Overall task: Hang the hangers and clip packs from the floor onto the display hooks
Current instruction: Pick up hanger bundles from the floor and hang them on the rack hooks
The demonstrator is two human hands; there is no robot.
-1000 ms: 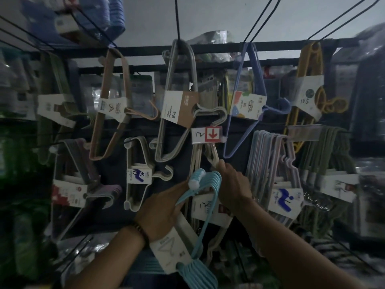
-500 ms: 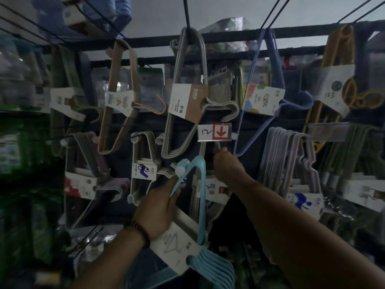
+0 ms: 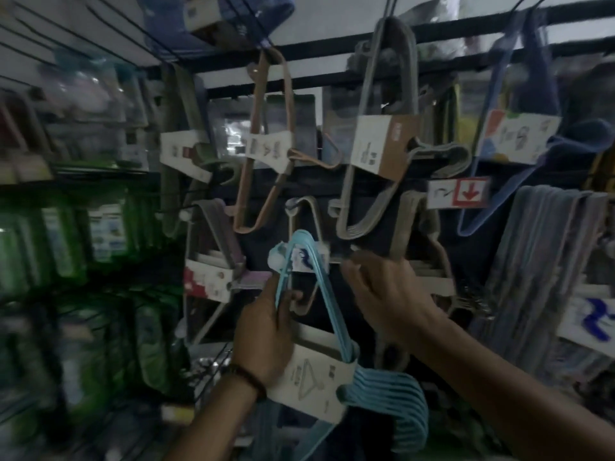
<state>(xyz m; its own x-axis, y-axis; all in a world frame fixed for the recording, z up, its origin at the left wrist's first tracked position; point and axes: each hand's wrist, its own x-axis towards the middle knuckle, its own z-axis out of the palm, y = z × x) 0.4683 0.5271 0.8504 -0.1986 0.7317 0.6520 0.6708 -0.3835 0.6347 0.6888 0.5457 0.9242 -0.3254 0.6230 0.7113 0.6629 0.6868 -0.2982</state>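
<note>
Hands raised in front of a crowded shop display wall, dim and blurred by motion. My left hand (image 3: pixel 269 327) grips a pack of light blue hangers (image 3: pixel 332 316), fingers curled round one arm of the bundle just above its white card sleeve (image 3: pixel 309 382). A dark beaded bracelet (image 3: pixel 248 377) sits on that wrist. The pack stands upright with its narrow end topmost, right against the white-capped tip of a display hook (image 3: pixel 277 261); I cannot tell whether it is threaded onto the hook. The curved hanger hooks of the pack fan out at the bottom right. My right hand (image 3: pixel 389 294) is just beside the pack, fingers partly curled towards a beige hanger pack (image 3: pixel 432 247) hanging behind; blur hides whether it holds anything. Above hang a tan hanger pack (image 3: pixel 266 128), a grey hanger pack (image 3: pixel 379 104) and a dark blue hanger pack (image 3: pixel 499 111). A small price tag with a red arrow (image 3: pixel 459 193) sits to the right. Green packages (image 3: pixel 66 234) fill the shelves on the left.
</note>
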